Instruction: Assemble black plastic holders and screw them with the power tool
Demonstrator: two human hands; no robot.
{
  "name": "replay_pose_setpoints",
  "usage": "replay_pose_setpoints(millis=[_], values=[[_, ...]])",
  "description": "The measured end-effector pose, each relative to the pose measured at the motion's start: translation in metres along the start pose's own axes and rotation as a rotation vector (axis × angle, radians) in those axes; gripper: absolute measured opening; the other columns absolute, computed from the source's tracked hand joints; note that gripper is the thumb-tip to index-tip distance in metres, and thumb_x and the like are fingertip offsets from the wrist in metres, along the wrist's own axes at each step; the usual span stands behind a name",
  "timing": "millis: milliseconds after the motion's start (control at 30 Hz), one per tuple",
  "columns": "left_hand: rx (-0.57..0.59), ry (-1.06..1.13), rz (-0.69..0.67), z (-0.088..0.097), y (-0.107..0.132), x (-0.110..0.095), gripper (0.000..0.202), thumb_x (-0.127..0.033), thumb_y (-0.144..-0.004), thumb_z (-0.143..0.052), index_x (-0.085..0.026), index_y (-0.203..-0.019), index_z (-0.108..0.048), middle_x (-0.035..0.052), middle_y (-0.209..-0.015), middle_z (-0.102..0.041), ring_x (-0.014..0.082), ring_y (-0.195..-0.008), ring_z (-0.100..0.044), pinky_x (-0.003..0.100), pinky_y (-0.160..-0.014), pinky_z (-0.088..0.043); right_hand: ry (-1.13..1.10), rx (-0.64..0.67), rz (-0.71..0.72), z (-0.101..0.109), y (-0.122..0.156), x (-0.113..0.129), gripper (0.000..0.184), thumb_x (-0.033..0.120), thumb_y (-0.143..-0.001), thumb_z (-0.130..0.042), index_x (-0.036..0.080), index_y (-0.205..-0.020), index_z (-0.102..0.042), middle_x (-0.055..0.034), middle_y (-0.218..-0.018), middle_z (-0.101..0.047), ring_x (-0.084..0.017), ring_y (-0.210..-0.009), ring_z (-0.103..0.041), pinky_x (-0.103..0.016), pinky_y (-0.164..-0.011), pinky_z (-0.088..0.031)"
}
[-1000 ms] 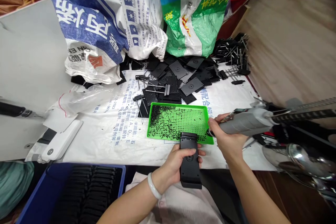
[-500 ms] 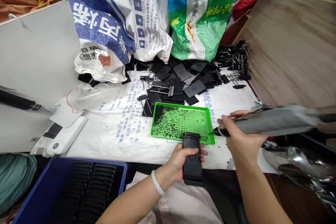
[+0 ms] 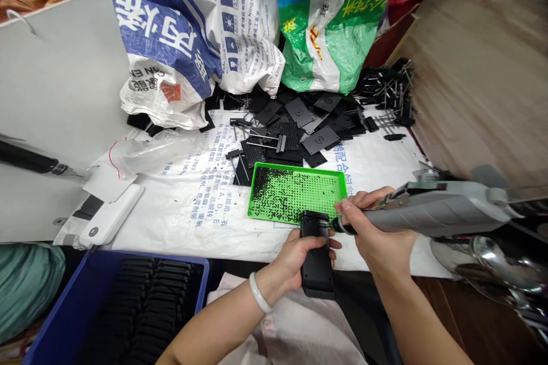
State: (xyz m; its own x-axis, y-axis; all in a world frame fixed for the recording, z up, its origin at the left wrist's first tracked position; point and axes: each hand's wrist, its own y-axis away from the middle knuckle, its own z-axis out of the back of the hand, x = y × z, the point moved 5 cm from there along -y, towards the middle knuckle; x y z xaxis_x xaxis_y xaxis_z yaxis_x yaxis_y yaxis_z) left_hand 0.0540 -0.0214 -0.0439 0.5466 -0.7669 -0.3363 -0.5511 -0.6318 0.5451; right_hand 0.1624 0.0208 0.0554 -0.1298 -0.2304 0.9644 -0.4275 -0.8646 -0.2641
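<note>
Over the white sheet (image 3: 180, 225), the left hand (image 3: 286, 262) grips a black part (image 3: 317, 271).

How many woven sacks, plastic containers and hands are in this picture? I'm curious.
Woven sacks: 2 (blue-and-white sack, green-and-white sack)
Plastic containers: 2 (green tray, blue bin)
Hands: 2 (left hand, right hand)
Total: 6

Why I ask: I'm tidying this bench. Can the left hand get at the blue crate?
Probably yes, once free: the left hand is holding a black plastic part, but nothing appears to stand between it and the blue crate, which sits lower down, off to its left.
</note>
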Motion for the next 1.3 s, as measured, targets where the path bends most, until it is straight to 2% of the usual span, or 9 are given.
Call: replay_pose_setpoints(millis=[300, 500, 567, 667, 767, 967, 1033, 1200, 1300], values=[[0.044, -0.056, -0.045, 0.000, -0.002, -0.002, 0.025, -0.017, -0.063, -0.074, -0.010, -0.086, -0.066, 0.0063, -0.071, -0.066, 0.0129, -0.055, -0.058, 0.025, -0.054, -0.047, -0.093, 0.224, 0.064, -0.011, 0.012, 0.000, 0.026, 0.015, -0.079, -0.068, 0.026, -0.077, -0.044, 0.0082, -0.060, -0.046, -0.012, -0.052, -0.048, -0.035, -0.064, -0.052], [0.056, -0.102, -0.014, 0.004, 0.007, -0.007, 0.024, -0.018, -0.063, -0.074, -0.010, -0.084, -0.066, 0.0073, -0.073, -0.068, 0.0143, -0.055, -0.060, 0.028, -0.056, -0.049, -0.161, 0.612, -0.069, -0.011, -0.004, -0.001, 0.026, 0.023, -0.073, -0.074, 0.025, -0.070, -0.047, 0.0081, -0.052, -0.049, -0.014, -0.045, -0.050, -0.034, -0.052, -0.051], [0.030, -0.156, -0.032, 0.006, 0.016, -0.017, 0.025, -0.018, -0.065, -0.073, -0.009, -0.088, -0.067, 0.0093, -0.078, -0.069, 0.0144, -0.061, -0.063, 0.027, -0.061, -0.050, -0.177, 0.440, -0.057, 0.003, -0.020, 0.003, 0.029, 0.024, -0.067, -0.078, 0.024, -0.070, -0.049, 0.0082, -0.054, -0.051, -0.012, -0.043, -0.049, -0.035, -0.053, -0.053], [-0.057, -0.206, -0.168, 0.003, 0.025, -0.049, 0.027, -0.018, -0.071, -0.072, -0.009, -0.095, -0.066, 0.0128, -0.087, -0.072, 0.0177, -0.074, -0.068, 0.029, -0.073, -0.052, -0.111, -0.006, 0.001, 0.027, -0.034, -0.002, 0.032, 0.024, -0.061, -0.083, 0.022, -0.073, -0.053, 0.0067, -0.062, -0.053, -0.012, -0.045, -0.051, -0.036, -0.057, -0.056], [-0.041, -0.238, -0.219, -0.016, 0.008, -0.081, 0.026, -0.015, -0.069, -0.072, -0.011, -0.094, -0.063, 0.0166, -0.095, -0.073, 0.0234, -0.088, -0.070, 0.035, -0.085, -0.052, 0.020, -0.172, 0.047, 0.032, -0.032, -0.014, 0.030, 0.030, -0.063, -0.083, 0.020, -0.074, -0.056, 0.0050, -0.063, -0.054, -0.013, -0.047, -0.053, -0.036, -0.057, -0.055], [0.260, -0.518, 0.392, -0.050, -0.070, -0.073, 0.016, -0.015, -0.065, -0.068, -0.012, -0.081, -0.063, 0.0148, -0.073, -0.072, 0.0271, -0.071, -0.070, 0.040, -0.069, -0.054, 0.023, -0.257, 0.100, 0.041, -0.028, -0.013, 0.028, 0.031, -0.068, -0.081, 0.019, -0.076, -0.057, 0.0046, -0.065, -0.054, -0.012, -0.049, -0.054, -0.037, -0.063, -0.057], [0.261, -0.637, 0.480, -0.049, -0.080, -0.074, 0.012, -0.013, -0.064, -0.068, -0.012, -0.075, -0.064, 0.0147, -0.072, -0.071, 0.0298, -0.069, -0.069, 0.043, -0.063, -0.054, 0.018, -0.251, 0.082, 0.044, -0.027, -0.012, 0.029, 0.030, -0.067, -0.082, 0.019, -0.076, -0.057, 0.0047, -0.064, -0.054, -0.012, -0.048, -0.054, -0.037, -0.062, -0.058], [0.032, -0.678, -0.112, -0.041, -0.059, -0.129, 0.019, -0.007, -0.064, -0.071, -0.013, -0.082, -0.066, 0.0105, -0.082, -0.070, 0.0214, -0.071, -0.066, 0.033, -0.062, -0.053, 0.085, -0.195, 0.052, 0.039, -0.017, -0.025, 0.025, 0.029, -0.068, -0.080, 0.019, -0.075, -0.058, 0.0027, -0.062, -0.056, -0.015, -0.050, -0.056, -0.038, -0.061, -0.056], [0.052, -0.531, -0.249, -0.029, -0.029, -0.139, 0.024, -0.015, -0.073, -0.070, -0.012, -0.097, -0.069, 0.0122, -0.095, -0.070, 0.0210, -0.082, -0.067, 0.033, -0.069, -0.055, 0.107, -0.238, 0.016, 0.036, -0.014, -0.036, 0.026, 0.029, -0.065, -0.081, 0.018, -0.073, -0.058, 0.0005, -0.062, -0.057, -0.017, -0.051, -0.056, -0.037, -0.059, -0.055]])
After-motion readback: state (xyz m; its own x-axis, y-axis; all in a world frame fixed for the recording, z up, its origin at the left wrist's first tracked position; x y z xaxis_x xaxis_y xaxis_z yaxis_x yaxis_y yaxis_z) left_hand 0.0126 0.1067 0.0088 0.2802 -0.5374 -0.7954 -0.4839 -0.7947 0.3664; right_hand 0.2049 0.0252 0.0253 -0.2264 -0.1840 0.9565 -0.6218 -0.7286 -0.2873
